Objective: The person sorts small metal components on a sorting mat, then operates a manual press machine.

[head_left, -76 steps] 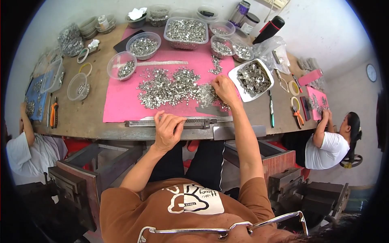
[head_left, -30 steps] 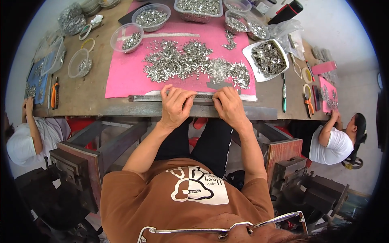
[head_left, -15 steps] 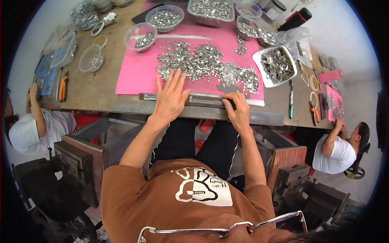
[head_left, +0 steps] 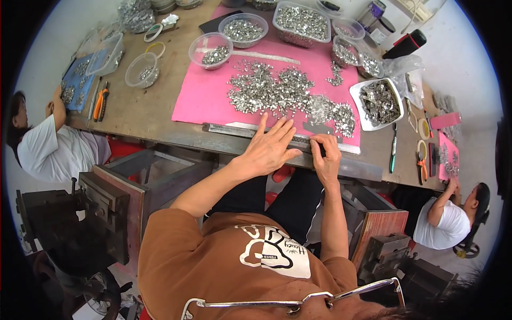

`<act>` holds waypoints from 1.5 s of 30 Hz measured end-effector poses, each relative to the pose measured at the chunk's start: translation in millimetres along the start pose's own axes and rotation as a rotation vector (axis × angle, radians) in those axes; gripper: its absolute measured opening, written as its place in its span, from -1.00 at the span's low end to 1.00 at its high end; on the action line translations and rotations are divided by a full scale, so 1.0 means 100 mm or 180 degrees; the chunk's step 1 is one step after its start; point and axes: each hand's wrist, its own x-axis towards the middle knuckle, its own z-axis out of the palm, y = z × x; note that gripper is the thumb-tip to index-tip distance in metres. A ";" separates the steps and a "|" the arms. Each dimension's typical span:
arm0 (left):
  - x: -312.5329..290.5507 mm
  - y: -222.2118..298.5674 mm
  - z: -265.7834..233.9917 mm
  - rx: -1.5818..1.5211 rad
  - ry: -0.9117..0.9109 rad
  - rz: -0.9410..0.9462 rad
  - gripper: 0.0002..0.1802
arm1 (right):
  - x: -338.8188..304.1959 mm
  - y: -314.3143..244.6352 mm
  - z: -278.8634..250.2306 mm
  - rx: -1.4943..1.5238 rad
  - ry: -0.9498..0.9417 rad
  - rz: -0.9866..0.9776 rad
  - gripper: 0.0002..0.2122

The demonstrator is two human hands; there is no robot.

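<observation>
A long, narrow grooved metal bar (head_left: 231, 131) lies along the front edge of the pink cloth. My left hand (head_left: 269, 149) stretches flat over its middle, fingers spread, with nothing gripped. Close beside it, my right hand (head_left: 328, 156) has its thumb and fingers bent together on the bar toward its right part; the fingertips partly hide what they press. Just beyond my fingertips spreads a pile of small shiny metal pieces (head_left: 272, 90) on the pink cloth (head_left: 200, 101). A small flat grey plate (head_left: 318, 128) lies between pile and bar.
Tubs of metal pieces (head_left: 301, 24) stand at the back. A white dish (head_left: 354, 96) of darker pieces is at right. Orange-handled pliers (head_left: 101, 102) lie left, another pair (head_left: 422, 162) right. People in white shirts sit at left (head_left: 45, 146) and right (head_left: 442, 224).
My left hand has slid right along the bar, closer to my right hand, and turned more sideways. My right hand stays on the bar's right part. The whole view has shifted.
</observation>
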 end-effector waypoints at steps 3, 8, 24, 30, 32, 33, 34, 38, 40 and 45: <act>-0.09 -0.14 -0.07 -0.0125 0.0088 0.0082 -0.32 | 0.02 0.01 -0.01 0.0012 -0.0083 0.0011 -0.90; -0.15 -0.40 -0.32 -0.0682 0.0602 -0.0341 -0.66 | 0.24 -0.05 0.03 -0.0303 -0.0296 -0.0199 -0.91; 0.03 -0.84 -0.31 0.0046 0.1040 -0.0370 -0.91 | 0.56 -0.09 0.53 -0.0468 -0.0679 -0.0531 -0.93; 0.09 -0.86 -0.29 0.0221 0.0881 -0.0135 -0.93 | 0.56 -0.12 0.53 -0.0572 -0.0681 -0.0625 -0.95; 0.11 -0.87 -0.30 0.0289 0.0872 -0.0042 -0.93 | 0.58 -0.10 0.49 -0.0604 -0.0789 -0.0674 -0.95; 0.12 -0.88 -0.30 0.0247 0.0890 -0.0004 -0.95 | 0.59 -0.09 0.47 -0.0440 -0.0747 -0.0579 -0.95; 0.12 -0.88 -0.29 0.0198 0.0902 0.0033 -0.96 | 0.59 -0.08 0.46 -0.0277 -0.0708 -0.0477 -0.95; 0.11 -0.87 -0.29 0.0204 0.0865 -0.0064 -0.94 | 0.58 -0.08 0.51 -0.0256 -0.0700 -0.0310 -0.94; 0.11 -0.87 -0.28 0.0141 0.0875 -0.0136 -0.95 | 0.56 -0.10 0.55 -0.0431 -0.0584 -0.0411 -0.93; 0.12 -0.87 -0.28 0.0058 0.0868 -0.0164 -0.95 | 0.54 -0.11 0.59 -0.0763 -0.0518 -0.0661 -0.94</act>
